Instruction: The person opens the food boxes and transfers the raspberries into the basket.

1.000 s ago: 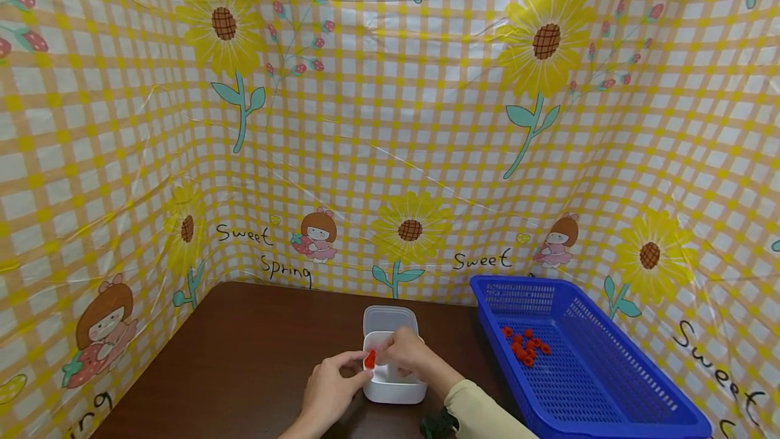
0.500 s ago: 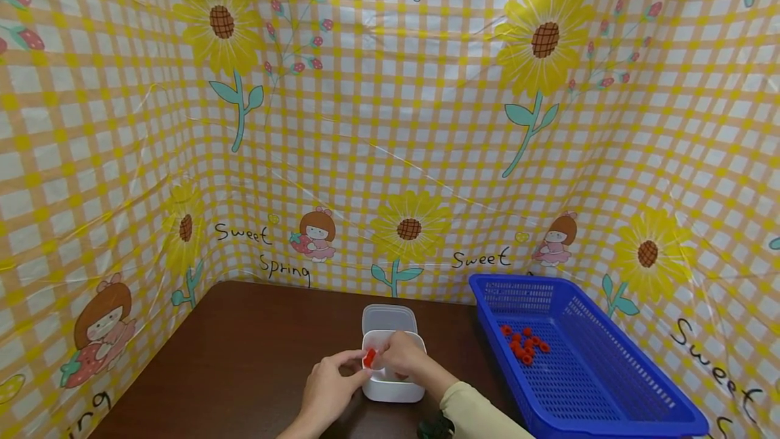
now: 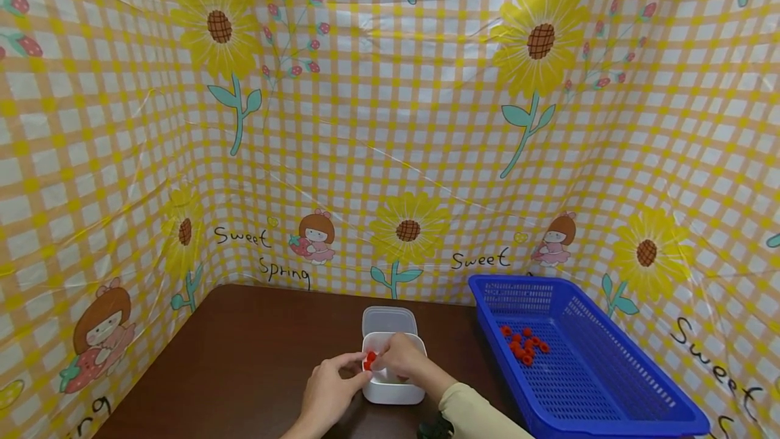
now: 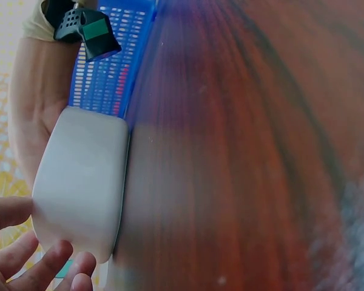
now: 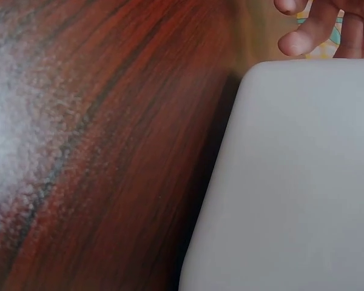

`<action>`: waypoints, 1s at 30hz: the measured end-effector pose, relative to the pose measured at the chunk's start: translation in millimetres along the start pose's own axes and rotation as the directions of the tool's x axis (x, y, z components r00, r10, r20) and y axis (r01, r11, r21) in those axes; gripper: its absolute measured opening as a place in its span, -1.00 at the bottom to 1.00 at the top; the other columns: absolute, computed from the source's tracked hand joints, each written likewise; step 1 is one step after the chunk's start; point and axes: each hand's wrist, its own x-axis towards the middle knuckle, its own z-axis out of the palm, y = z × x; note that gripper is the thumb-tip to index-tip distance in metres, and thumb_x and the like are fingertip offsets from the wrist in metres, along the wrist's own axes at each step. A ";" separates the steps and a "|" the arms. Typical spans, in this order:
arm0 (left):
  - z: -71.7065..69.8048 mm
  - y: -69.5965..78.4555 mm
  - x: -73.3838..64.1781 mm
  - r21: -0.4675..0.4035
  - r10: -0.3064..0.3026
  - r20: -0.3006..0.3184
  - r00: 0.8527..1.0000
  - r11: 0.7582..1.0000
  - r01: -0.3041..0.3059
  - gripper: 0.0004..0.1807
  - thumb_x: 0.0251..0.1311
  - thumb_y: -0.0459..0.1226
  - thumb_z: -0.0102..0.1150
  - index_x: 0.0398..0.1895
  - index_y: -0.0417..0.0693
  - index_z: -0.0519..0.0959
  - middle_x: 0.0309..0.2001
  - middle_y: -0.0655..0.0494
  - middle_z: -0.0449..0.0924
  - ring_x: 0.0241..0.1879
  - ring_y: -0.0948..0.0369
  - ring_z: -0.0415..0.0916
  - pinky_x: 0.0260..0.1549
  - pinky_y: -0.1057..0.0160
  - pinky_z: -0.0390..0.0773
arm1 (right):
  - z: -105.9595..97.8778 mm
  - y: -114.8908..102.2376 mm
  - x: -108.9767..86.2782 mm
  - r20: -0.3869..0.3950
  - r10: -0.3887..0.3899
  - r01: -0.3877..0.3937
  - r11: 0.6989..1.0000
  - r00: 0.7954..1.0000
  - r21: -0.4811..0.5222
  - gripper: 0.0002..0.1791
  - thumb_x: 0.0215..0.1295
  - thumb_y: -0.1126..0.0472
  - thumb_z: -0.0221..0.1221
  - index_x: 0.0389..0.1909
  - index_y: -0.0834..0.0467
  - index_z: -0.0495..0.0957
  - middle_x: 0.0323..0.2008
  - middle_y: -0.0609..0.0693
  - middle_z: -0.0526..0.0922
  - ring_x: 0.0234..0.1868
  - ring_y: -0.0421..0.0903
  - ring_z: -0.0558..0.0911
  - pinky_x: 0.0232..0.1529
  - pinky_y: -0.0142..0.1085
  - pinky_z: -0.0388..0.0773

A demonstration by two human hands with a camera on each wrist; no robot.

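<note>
A small white box [image 3: 395, 393] stands on the table with its translucent lid [image 3: 388, 321] swung back behind it. My left hand [image 3: 329, 388] grips the box's left end, thumb and forefinger at its rim. In the left wrist view, the left fingers [image 4: 48, 267] touch the box's outer side [image 4: 82, 182]. My right hand [image 3: 399, 358] reaches down into the box, fingers bent. Its fingertips are beside small red pieces [image 3: 370, 360] at the left end. Whether they pinch one is hidden. The right wrist view shows mostly the box wall [image 5: 291, 182].
On the right stands a large blue plastic basket [image 3: 615, 419] with several small hollow red pieces [image 3: 527, 345] inside. A dark green-and-black device [image 3: 435, 427] is at the right wrist. A checked flower-print cloth [image 3: 402, 141] walls in the dark wooden table [image 3: 256, 337].
My right hand has come down a little and leftward into the box, its fingertips nearer the red pieces. The red patch there looks slightly changed in shape. My left hand keeps its place.
</note>
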 end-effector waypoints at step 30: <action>1.1 -0.3 0.4 0.020 0.005 -0.017 1.000 1.000 -0.005 -0.67 0.07 -0.04 0.46 -0.06 0.23 0.74 -0.38 0.43 0.67 -0.47 0.39 0.41 -0.50 0.32 0.32 | 1.2 -2.1 -1.2 -0.025 -0.018 0.017 0.998 1.000 -0.053 -0.83 0.02 0.26 0.45 -0.65 0.24 0.72 -0.83 -0.16 0.34 -0.86 -0.31 0.14 -0.81 -0.48 0.13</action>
